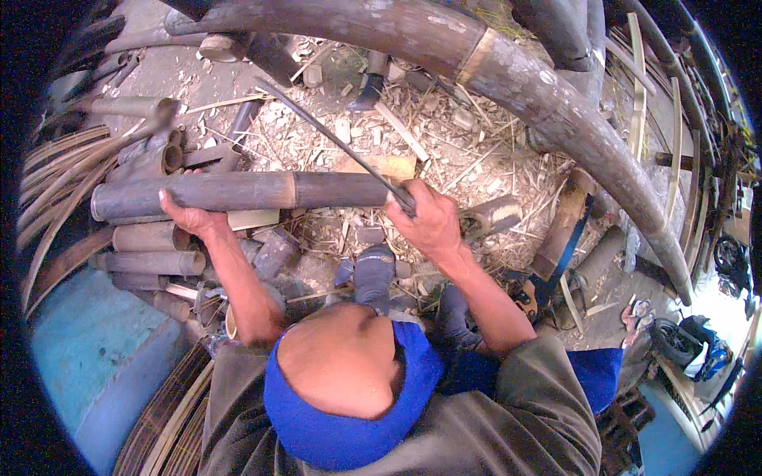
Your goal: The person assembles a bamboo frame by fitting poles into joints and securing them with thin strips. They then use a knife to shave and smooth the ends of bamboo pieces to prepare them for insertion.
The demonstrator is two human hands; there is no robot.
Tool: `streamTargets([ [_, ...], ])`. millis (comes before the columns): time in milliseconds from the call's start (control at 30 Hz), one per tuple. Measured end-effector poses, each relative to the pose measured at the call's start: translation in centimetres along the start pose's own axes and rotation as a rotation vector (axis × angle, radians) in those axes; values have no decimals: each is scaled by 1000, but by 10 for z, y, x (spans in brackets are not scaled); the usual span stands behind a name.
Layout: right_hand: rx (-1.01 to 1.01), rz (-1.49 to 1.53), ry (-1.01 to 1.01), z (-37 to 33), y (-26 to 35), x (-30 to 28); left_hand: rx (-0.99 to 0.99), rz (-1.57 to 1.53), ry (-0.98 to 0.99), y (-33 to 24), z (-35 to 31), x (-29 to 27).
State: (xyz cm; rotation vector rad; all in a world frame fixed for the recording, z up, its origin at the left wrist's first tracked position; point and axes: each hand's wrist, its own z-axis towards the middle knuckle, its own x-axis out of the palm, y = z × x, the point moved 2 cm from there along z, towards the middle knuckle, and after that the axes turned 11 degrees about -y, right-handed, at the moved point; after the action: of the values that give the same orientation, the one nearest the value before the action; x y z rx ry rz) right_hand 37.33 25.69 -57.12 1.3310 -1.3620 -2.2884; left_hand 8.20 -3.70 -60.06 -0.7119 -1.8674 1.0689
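My left hand cradles a long dark bamboo section from below, thumb up along its near side and a fingertip showing past the far side. The bamboo lies crosswise, with a pale node ring right of its middle. My right hand is closed in a fist at the bamboo's right end, gripping a long-bladed knife. Its handle is hidden in my fingers. The narrow dark blade slants over the bamboo toward the far left. Whether the edge touches the bamboo I cannot tell.
A thick bamboo pole arches across the far side and right. Wood chips litter the floor. Cut bamboo pieces and split strips lie left. A blue-bladed saw rests by a bamboo piece at right.
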Motion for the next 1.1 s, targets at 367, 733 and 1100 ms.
streamTargets([
  [367,239,-368,225,-47,-115,25,-76,2,-6,-1,-24,28],
  [733,142,-405,145,-28,-66,11,111,58,-41,4,-22,37],
  [1100,125,-266,80,-19,-45,2,13,34,30,12,-9,26],
])
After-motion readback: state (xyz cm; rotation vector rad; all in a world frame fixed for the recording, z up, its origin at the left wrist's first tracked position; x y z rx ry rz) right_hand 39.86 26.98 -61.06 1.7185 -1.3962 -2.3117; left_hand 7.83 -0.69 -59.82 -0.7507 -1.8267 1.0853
